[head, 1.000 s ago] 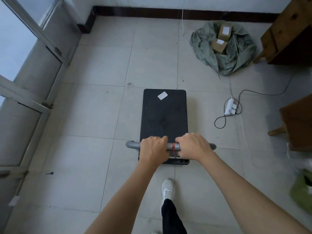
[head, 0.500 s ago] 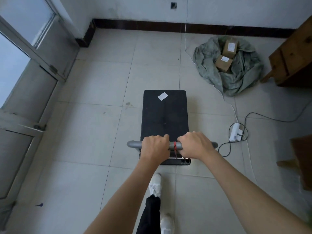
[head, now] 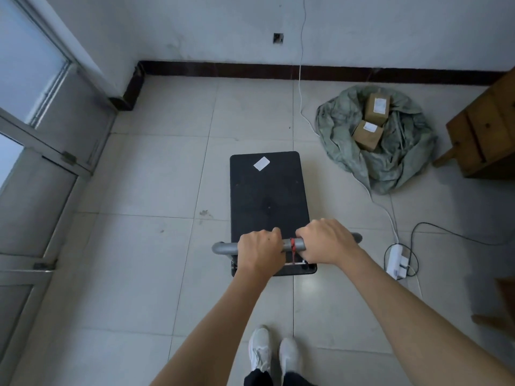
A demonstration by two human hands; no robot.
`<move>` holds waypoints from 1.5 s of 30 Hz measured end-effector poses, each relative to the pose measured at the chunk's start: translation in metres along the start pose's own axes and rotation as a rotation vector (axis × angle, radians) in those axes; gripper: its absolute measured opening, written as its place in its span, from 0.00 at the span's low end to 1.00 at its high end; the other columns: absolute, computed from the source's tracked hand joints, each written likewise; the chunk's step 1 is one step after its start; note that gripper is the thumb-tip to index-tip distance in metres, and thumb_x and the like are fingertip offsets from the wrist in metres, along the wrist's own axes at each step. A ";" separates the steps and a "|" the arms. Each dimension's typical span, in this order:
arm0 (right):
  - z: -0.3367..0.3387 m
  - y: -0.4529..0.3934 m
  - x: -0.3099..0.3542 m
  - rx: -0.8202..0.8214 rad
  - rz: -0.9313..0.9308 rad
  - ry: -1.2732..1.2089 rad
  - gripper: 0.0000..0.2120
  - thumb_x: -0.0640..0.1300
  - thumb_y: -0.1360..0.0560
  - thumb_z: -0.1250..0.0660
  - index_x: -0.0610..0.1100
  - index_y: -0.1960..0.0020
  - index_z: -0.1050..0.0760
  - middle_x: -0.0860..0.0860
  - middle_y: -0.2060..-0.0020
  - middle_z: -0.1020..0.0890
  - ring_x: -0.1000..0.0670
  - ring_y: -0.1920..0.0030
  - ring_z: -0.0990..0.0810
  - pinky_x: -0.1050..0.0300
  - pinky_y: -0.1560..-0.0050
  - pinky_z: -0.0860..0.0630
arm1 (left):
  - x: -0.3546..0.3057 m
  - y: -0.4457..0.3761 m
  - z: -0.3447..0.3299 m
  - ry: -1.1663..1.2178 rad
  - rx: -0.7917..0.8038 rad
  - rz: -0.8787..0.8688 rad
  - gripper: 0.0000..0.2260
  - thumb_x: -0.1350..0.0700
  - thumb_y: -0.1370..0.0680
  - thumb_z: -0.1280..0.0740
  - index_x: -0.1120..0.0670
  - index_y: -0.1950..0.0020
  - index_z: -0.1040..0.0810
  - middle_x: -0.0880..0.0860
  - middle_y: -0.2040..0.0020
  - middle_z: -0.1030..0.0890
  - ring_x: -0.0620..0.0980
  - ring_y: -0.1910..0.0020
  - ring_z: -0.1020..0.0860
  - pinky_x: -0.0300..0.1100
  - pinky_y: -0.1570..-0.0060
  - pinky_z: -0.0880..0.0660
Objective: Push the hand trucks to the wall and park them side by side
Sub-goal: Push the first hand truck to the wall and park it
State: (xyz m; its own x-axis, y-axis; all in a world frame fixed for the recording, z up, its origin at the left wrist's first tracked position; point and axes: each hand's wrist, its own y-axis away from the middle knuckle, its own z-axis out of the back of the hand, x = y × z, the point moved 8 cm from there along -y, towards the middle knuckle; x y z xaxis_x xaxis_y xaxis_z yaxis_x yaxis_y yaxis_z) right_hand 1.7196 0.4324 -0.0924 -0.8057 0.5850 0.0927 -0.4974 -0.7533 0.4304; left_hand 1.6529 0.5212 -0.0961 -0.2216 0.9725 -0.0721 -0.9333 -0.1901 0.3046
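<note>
A hand truck with a flat black deck (head: pixel 267 196) stands on the tiled floor in front of me, a white label near its far edge. Its grey handle bar (head: pixel 294 244) has a red band at the middle. My left hand (head: pixel 260 253) grips the bar left of the band. My right hand (head: pixel 327 240) grips it right of the band. The white wall (head: pixel 223 29) with a dark skirting lies ahead, roughly one tile beyond the deck. Only one hand truck is in view.
A green cloth (head: pixel 390 160) with two cardboard boxes (head: pixel 369 133) lies ahead right. A white power strip (head: pixel 395 260) and cables run along the right side. Wooden furniture (head: pixel 485 129) stands at the far right. A glass door frame (head: pixel 50 151) lines the left.
The hand truck and I have moved forward toward the wall; the wall and skirting show much more. The power strip has slid back beside me. Both hands keep their grip.
</note>
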 end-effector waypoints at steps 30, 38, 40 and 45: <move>0.173 -0.349 -0.187 -0.036 -0.052 -0.093 0.07 0.55 0.34 0.34 0.52 0.63 0.26 0.53 0.72 0.25 0.48 0.71 0.27 0.57 0.68 0.32 | 0.120 -0.388 0.135 -0.084 -0.011 0.070 0.05 0.47 0.25 0.36 0.47 0.54 0.25 0.48 0.68 0.27 0.50 0.68 0.25 0.41 0.65 0.29; 0.219 -0.443 -0.227 -0.024 -0.083 -0.120 0.08 0.55 0.34 0.35 0.51 0.62 0.25 0.53 0.72 0.25 0.50 0.71 0.26 0.58 0.70 0.32 | 0.163 -0.489 0.168 -0.085 -0.034 0.040 0.05 0.48 0.25 0.36 0.47 0.54 0.24 0.47 0.68 0.27 0.50 0.68 0.24 0.40 0.64 0.27; 0.231 -0.468 -0.236 -0.020 -0.093 -0.124 0.08 0.55 0.33 0.35 0.51 0.63 0.26 0.53 0.72 0.24 0.50 0.71 0.26 0.58 0.70 0.31 | 0.174 -0.514 0.177 -0.087 -0.035 0.028 0.05 0.47 0.25 0.36 0.46 0.53 0.24 0.47 0.68 0.26 0.50 0.68 0.25 0.40 0.65 0.27; 0.257 -0.521 -0.253 -0.041 -0.102 -0.141 0.11 0.55 0.31 0.35 0.50 0.66 0.30 0.53 0.73 0.25 0.51 0.73 0.28 0.58 0.70 0.33 | 0.200 -0.569 0.198 -0.094 -0.039 0.012 0.04 0.47 0.25 0.36 0.46 0.53 0.25 0.47 0.67 0.25 0.49 0.68 0.25 0.40 0.66 0.30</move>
State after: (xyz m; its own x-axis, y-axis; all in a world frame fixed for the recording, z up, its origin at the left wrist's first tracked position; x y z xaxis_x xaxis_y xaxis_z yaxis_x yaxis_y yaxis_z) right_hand 2.2652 0.7537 -0.1091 -0.6990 0.6929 0.1767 -0.5890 -0.6980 0.4073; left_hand 2.1958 0.8501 -0.0957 -0.2066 0.9782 0.0215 -0.9417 -0.2048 0.2671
